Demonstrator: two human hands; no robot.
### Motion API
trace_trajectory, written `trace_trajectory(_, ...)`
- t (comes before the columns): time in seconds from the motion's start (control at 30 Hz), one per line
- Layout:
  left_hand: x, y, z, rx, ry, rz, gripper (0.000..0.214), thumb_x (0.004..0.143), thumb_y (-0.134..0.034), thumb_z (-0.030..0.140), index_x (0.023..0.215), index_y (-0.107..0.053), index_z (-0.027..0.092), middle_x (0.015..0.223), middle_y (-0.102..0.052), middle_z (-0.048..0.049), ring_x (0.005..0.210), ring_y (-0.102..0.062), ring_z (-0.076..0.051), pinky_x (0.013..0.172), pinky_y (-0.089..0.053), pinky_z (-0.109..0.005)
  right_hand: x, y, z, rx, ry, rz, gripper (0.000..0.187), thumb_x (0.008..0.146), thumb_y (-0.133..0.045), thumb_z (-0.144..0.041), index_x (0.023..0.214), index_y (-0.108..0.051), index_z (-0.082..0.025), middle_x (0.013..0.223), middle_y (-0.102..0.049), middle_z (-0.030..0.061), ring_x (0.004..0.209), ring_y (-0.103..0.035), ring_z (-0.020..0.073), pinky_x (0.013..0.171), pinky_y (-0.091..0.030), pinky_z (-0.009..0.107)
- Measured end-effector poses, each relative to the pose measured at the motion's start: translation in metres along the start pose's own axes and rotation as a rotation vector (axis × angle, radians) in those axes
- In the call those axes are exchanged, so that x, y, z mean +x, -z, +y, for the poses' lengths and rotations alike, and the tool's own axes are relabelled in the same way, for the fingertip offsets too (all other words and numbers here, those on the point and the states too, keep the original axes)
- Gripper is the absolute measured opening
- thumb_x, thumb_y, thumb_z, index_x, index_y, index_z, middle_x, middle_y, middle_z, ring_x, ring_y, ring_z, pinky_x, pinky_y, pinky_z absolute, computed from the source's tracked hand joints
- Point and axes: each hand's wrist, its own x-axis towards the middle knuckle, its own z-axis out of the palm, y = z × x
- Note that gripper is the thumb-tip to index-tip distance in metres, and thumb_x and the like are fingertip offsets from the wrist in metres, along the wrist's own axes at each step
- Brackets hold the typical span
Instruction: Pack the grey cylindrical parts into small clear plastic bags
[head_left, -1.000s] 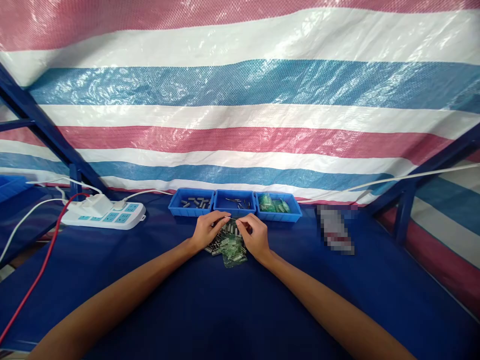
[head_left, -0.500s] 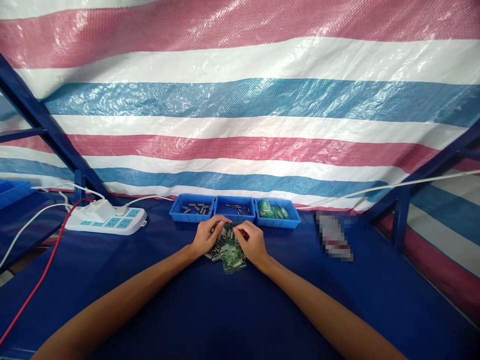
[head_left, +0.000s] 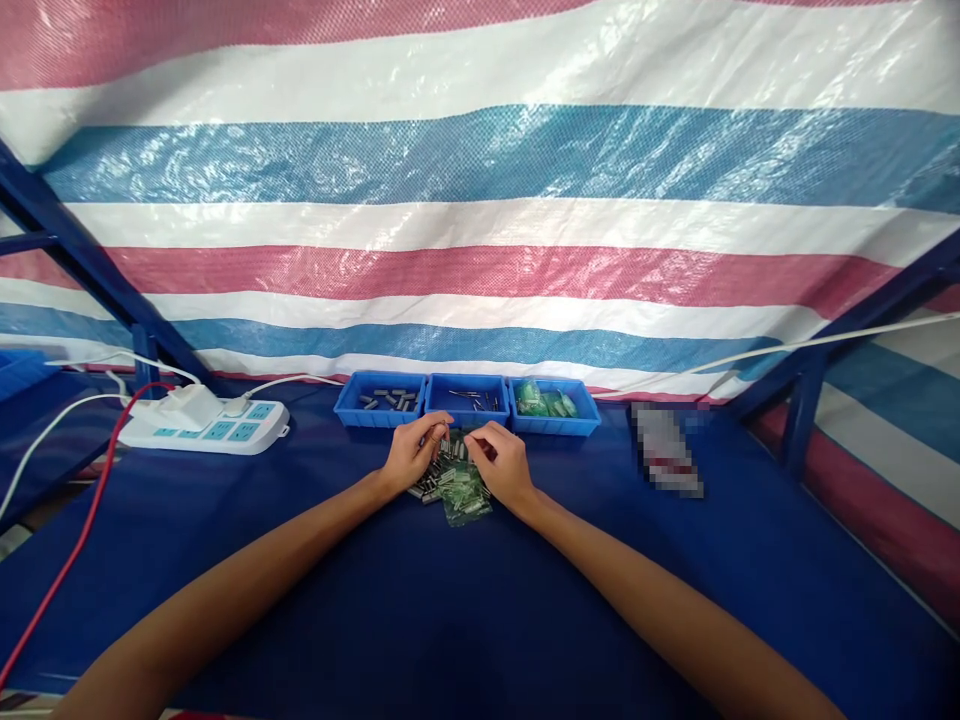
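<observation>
Nothing readable here, honestly. The power strip (head_left: pixel 204 431) at the left of the frame has no brand or rating that can be made out, just blue socket faces. The three blue trays (head_left: pixel 466 401) in the middle carry no labels or numbers. The one thing that might have print on it, the small item (head_left: pixel 666 462) right of the trays, is blurred out, so no text there either. The striped tarp (head_left: pixel 480 200) across the top of the frame is plain stripes, no lettering.
</observation>
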Motion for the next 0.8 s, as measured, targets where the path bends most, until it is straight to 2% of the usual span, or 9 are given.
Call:
trace_trajectory(0.13, -0.0001, 0.0008, -0.0013, 0.071, 0.004, -0.015, 0.029, 0.094, -0.041, 0.033, 0.109, -0.06, 0.016, 0.063, -0.057, 0.0006, 0.045, -0.049, -0.008, 0.051, -0.042, -0.02, 0.0002, 0.0008, -0.0007, -0.002, 0.009, 0.003, 0.021, 0.089, -0.048, -0.025, 0.074, -0.06, -0.017, 0.068, -0.052, 0.0011, 0.058, -0.049, 0.0117, 0.056, -0.038, 0.024)
trace_trajectory(0.3, 0.0023, 0.0036, 0.0044, 0.17, -0.04, -0.015, 0.032, 0.093, -0.042, 0.035, 0.109, -0.062, 0.017, 0.072, -0.064, -0.0035, 0.056, -0.056, -0.012, 0.056, -0.044, -0.021, 0.0002, 0.0018, -0.0016, 0.008, 0.013, 0.007, 0.022, 0.09, -0.047, -0.026, 0.075, -0.061, -0.018, 0.068, -0.054, 0.0018, 0.058, -0.05, 0.0122, 0.056, -0.04, 0.024)
trace_trajectory(0.47, 0.0007, 0.0011, 0.0009, 0.158, 0.018, 0.015, 0.026, 0.091, -0.048, 0.035, 0.107, -0.056, 0.016, 0.058, -0.055, 0.0028, 0.048, -0.048, -0.01, 0.051, -0.038, -0.02, -0.0003, 0.0023, -0.0011, 0.072, 0.012, 0.02, 0.023, 0.091, -0.044, -0.028, 0.102, -0.062, -0.018, 0.076, -0.059, 0.004, 0.064, -0.054, 0.0142, 0.06, -0.044, 0.025)
trace_trajectory(0.6, -0.0007, -0.001, -0.0042, 0.125, 0.015, -0.003, 0.026, 0.09, -0.049, 0.036, 0.106, -0.054, 0.016, 0.064, -0.058, 0.0015, 0.054, -0.053, -0.011, 0.054, -0.042, -0.02, -0.0008, 0.0028, -0.0005, 0.073, 0.055, -0.018, 0.03, 0.093, -0.042, -0.028, 0.117, -0.058, -0.019, 0.076, -0.058, 0.0042, 0.061, -0.052, 0.0138, 0.058, -0.044, 0.026)
trace_trajectory(0.67, -0.0004, -0.0011, -0.0044, 0.118, 0.001, -0.02, 0.026, 0.09, -0.049, 0.037, 0.106, -0.053, 0.016, 0.066, -0.059, 0.0009, 0.057, -0.056, -0.011, 0.056, -0.043, -0.02, -0.0008, 0.0028, -0.0001, 0.072, 0.07, -0.029, 0.029, 0.093, -0.042, -0.028, 0.115, -0.06, -0.02, 0.079, -0.059, 0.0047, 0.059, -0.052, 0.013, 0.057, -0.043, 0.026)
trace_trajectory(0.8, 0.0004, -0.0008, -0.0032, 0.115, -0.003, -0.047, 0.026, 0.09, -0.05, 0.036, 0.106, -0.052, 0.016, 0.064, -0.058, 0.002, 0.058, -0.056, -0.011, 0.058, -0.044, -0.02, -0.0003, 0.0014, 0.0003, 0.076, 0.072, -0.013, 0.022, 0.092, -0.046, -0.03, 0.099, -0.065, -0.019, 0.078, -0.058, 0.0046, 0.06, -0.053, 0.0129, 0.056, -0.043, 0.025)
